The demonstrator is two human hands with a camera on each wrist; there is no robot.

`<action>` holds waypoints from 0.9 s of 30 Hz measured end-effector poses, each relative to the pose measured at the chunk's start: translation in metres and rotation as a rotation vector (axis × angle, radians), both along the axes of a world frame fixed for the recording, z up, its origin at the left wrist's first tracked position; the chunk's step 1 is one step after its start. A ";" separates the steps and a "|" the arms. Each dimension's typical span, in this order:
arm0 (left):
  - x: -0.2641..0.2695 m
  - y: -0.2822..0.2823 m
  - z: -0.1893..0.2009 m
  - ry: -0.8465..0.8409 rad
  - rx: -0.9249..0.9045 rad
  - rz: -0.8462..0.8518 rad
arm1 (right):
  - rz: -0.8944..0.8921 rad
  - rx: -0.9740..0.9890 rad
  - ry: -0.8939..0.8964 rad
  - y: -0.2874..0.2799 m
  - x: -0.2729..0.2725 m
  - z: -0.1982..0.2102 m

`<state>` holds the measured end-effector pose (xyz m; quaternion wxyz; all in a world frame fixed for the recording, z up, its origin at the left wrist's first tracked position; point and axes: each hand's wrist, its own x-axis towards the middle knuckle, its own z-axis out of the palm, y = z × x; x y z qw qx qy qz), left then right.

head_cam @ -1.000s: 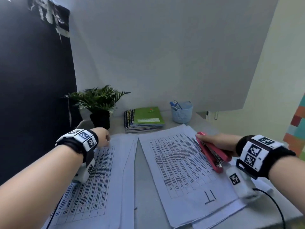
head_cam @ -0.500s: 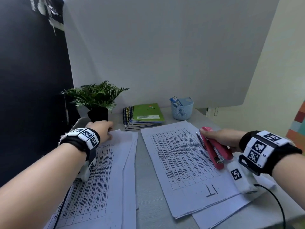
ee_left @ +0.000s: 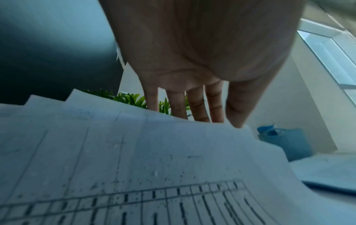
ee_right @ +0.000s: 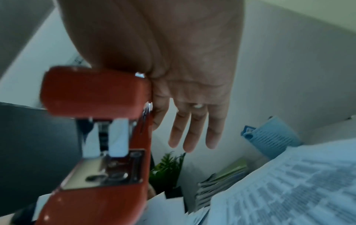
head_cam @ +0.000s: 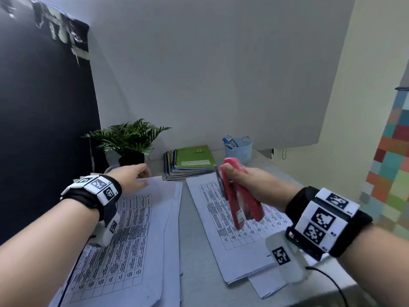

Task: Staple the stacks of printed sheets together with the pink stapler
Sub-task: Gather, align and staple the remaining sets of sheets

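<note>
- Our right hand [head_cam: 250, 185] grasps the pink stapler [head_cam: 240, 196], thumb and forefinger clamped on it while the other fingers [ee_right: 192, 137] stretch loose; its mouth gapes open, likely ready to take a paper corner.
- Our left hand [head_cam: 132, 176] pinches the far top corner of the left stack [head_cam: 124, 240], thumb above and fingers [ee_left: 196, 106] below, lifting the corner off the counter [head_cam: 190, 251]; we judge this offers the corner to the stapler.
- The right stack [head_cam: 239, 229] lies flat under the stapler, not touching it.
- A second ago the stapler lay low at the right stack's right edge; now it is raised, carried leftward and tilted nose-up.
- The left hand was then further back along the stack's left edge; it has since moved to the top corner.
</note>
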<state>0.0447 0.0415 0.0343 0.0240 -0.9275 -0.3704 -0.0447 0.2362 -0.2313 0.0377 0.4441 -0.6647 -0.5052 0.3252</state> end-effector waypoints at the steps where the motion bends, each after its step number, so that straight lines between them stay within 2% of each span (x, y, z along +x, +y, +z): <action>1: -0.001 -0.004 -0.001 0.065 -0.010 -0.002 | 0.033 -0.006 -0.004 0.002 -0.009 -0.002; 3: -0.004 -0.008 -0.004 0.160 0.047 -0.002 | 0.086 -0.029 -0.008 0.004 -0.025 -0.007; 5: -0.007 -0.015 0.000 0.121 0.159 -0.004 | 0.128 -0.030 0.010 0.005 -0.040 -0.011; 7: -0.007 -0.025 0.015 -0.085 0.199 -0.019 | 0.139 0.000 0.006 0.005 -0.049 -0.013; 10: -0.007 -0.054 0.058 -0.550 0.107 -0.157 | 0.116 0.053 -0.007 0.007 -0.055 -0.011; 11: -0.008 -0.067 0.076 -0.650 0.105 -0.215 | 0.112 0.066 0.024 0.007 -0.056 -0.009; 13: -0.008 -0.092 0.108 -0.728 0.170 -0.294 | 0.107 0.081 0.094 0.006 -0.055 -0.005; 16: -0.006 -0.120 0.143 -0.749 0.215 -0.328 | 0.053 0.127 0.124 0.003 -0.044 0.006; 18: -0.005 -0.128 0.153 -0.744 0.204 -0.322 | 0.047 0.163 0.150 -0.005 -0.030 0.019; 24: 0.000 -0.108 0.146 -0.632 0.010 -0.264 | -0.018 0.164 0.055 -0.036 0.022 0.063; 27: 0.012 -0.100 0.135 -0.612 -0.016 -0.217 | -0.067 0.101 -0.005 -0.047 0.047 0.083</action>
